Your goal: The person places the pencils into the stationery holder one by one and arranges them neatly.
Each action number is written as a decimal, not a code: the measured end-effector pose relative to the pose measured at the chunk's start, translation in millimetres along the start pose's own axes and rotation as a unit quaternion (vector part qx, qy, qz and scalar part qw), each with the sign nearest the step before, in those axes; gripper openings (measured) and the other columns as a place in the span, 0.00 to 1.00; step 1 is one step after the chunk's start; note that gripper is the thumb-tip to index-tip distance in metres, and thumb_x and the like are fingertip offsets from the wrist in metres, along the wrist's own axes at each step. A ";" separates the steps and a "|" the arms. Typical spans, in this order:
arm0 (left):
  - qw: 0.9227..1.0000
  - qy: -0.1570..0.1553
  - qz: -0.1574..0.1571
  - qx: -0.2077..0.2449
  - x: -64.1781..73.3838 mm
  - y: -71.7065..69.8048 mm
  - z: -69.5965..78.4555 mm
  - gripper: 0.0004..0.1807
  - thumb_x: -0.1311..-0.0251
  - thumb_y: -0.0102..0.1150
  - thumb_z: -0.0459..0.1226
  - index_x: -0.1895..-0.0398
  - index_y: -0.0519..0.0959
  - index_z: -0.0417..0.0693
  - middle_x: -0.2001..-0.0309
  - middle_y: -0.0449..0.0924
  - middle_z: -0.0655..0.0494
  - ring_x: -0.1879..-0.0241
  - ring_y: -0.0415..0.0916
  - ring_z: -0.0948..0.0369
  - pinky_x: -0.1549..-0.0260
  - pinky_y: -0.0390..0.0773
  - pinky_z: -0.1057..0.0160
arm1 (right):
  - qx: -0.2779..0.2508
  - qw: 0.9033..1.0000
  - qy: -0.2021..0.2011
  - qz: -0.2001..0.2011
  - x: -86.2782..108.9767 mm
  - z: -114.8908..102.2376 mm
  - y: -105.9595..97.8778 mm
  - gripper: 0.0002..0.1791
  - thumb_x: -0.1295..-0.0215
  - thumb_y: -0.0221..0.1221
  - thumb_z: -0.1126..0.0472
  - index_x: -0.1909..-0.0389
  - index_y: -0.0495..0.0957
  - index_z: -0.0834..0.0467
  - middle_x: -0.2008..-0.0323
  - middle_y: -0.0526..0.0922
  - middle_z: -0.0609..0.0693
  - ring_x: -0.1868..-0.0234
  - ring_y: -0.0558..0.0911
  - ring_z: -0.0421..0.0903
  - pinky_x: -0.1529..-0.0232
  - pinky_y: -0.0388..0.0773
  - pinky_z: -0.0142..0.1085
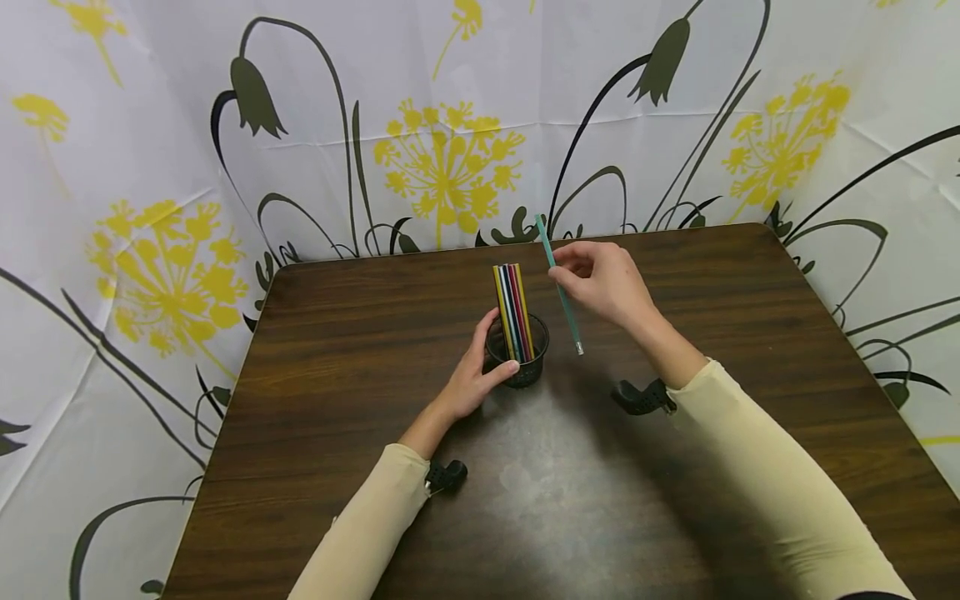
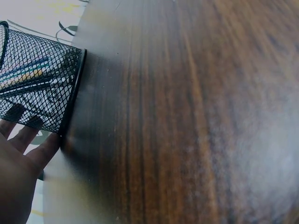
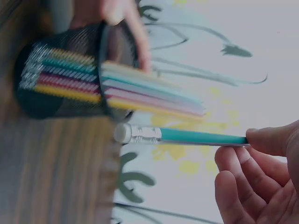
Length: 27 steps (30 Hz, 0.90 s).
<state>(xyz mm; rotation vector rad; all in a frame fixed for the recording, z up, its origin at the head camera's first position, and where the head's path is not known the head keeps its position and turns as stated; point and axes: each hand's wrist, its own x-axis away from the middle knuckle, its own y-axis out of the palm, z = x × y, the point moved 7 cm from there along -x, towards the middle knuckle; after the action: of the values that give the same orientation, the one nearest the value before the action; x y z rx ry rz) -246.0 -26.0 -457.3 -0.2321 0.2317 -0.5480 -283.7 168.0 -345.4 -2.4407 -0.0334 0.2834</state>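
Observation:
A black mesh pencil cup point(image 1: 528, 373) stands on the table, with several pencils point(image 1: 513, 312) in yellow, dark, white and red leaning inside it. My left hand point(image 1: 474, 375) holds the cup from its left side, thumb at the front of the rim; in the left wrist view fingers point(image 2: 44, 151) lie against the mesh near the base. My right hand point(image 1: 603, 279) pinches a teal pencil point(image 1: 566, 308) between thumb and fingers, to the right of the cup. The pencil's white eraser point(image 3: 123, 133) points down, beside the cup in the right wrist view.
The dark wood-grain table point(image 1: 360, 350) extends around the cup to both sides. Behind it hangs a white curtain point(image 1: 315, 167) with yellow and grey-green flowers. Black wrist devices point(image 1: 641, 397) sit on both forearms.

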 end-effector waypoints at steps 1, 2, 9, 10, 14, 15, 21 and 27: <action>1.000 0.001 0.000 0.001 0.2 0.0 0.2 0.44 0.35 0.56 0.31 0.22 0.41 0.43 0.27 0.51 0.38 0.30 0.53 0.43 0.37 0.58 0.38 | -0.005 1.000 -0.009 0.001 0.7 -6.3 -0.5 0.13 0.35 0.63 0.56 0.52 0.83 0.58 0.66 0.86 0.49 0.67 0.84 0.44 0.63 0.76 0.40; 1.000 0.002 0.000 0.002 0.2 -0.1 0.1 0.44 0.35 0.55 0.31 0.22 0.41 0.43 0.26 0.50 0.38 0.30 0.53 0.43 0.37 0.58 0.37 | -0.010 1.000 -0.019 0.004 1.2 -11.8 -1.0 0.13 0.35 0.63 0.57 0.53 0.83 0.58 0.66 0.86 0.49 0.67 0.84 0.44 0.63 0.76 0.40; 1.000 0.004 -0.002 0.004 0.1 0.6 0.3 0.44 0.34 0.55 0.30 0.22 0.41 0.43 0.26 0.48 0.38 0.30 0.54 0.43 0.38 0.59 0.36 | -0.050 0.996 -0.056 0.037 6.2 -31.2 0.8 0.11 0.35 0.63 0.60 0.54 0.81 0.60 0.65 0.86 0.50 0.69 0.84 0.44 0.66 0.76 0.38; 1.000 0.003 -0.001 0.004 0.0 0.7 0.2 0.44 0.35 0.55 0.29 0.22 0.41 0.43 0.26 0.48 0.38 0.30 0.54 0.43 0.38 0.59 0.36 | -0.055 0.996 -0.058 0.040 6.9 -31.7 2.0 0.11 0.35 0.63 0.61 0.54 0.81 0.60 0.66 0.86 0.50 0.69 0.84 0.44 0.67 0.76 0.38; 1.000 0.003 -0.002 0.008 0.1 0.7 -0.2 0.44 0.35 0.54 0.29 0.22 0.41 0.44 0.26 0.49 0.38 0.30 0.54 0.43 0.38 0.59 0.36 | -0.063 0.995 -0.068 0.045 9.0 -30.3 9.8 0.10 0.36 0.63 0.62 0.55 0.81 0.61 0.66 0.86 0.49 0.70 0.83 0.43 0.66 0.76 0.38; 1.000 0.004 -0.002 0.009 0.0 0.7 -0.3 0.44 0.35 0.54 0.29 0.22 0.41 0.44 0.26 0.49 0.38 0.30 0.54 0.42 0.38 0.59 0.36 | -0.064 0.995 -0.069 0.046 9.7 -29.5 12.1 0.10 0.36 0.64 0.62 0.56 0.81 0.60 0.66 0.86 0.49 0.70 0.83 0.43 0.66 0.77 0.38; 1.000 0.013 -0.004 0.015 -0.4 1.0 -2.2 0.44 0.34 0.55 0.29 0.22 0.40 0.43 0.26 0.50 0.38 0.31 0.56 0.43 0.38 0.59 0.36 | -0.053 0.996 -0.067 0.029 13.5 -20.2 29.8 0.10 0.36 0.63 0.62 0.56 0.81 0.61 0.66 0.85 0.50 0.70 0.84 0.43 0.66 0.78 0.40; 1.000 0.010 -0.001 0.013 -0.8 0.5 -3.1 0.44 0.34 0.55 0.31 0.22 0.41 0.44 0.26 0.50 0.39 0.30 0.54 0.44 0.37 0.57 0.36 | -0.032 0.998 -0.056 0.015 14.4 -10.9 42.2 0.10 0.37 0.64 0.60 0.57 0.81 0.60 0.67 0.85 0.49 0.69 0.84 0.44 0.67 0.79 0.41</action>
<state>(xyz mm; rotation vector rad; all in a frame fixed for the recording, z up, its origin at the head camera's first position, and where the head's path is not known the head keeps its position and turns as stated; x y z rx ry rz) -247.2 -25.7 -460.2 -0.2021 0.2448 -0.5549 -269.4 130.0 -366.6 -2.4878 -0.0555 0.4398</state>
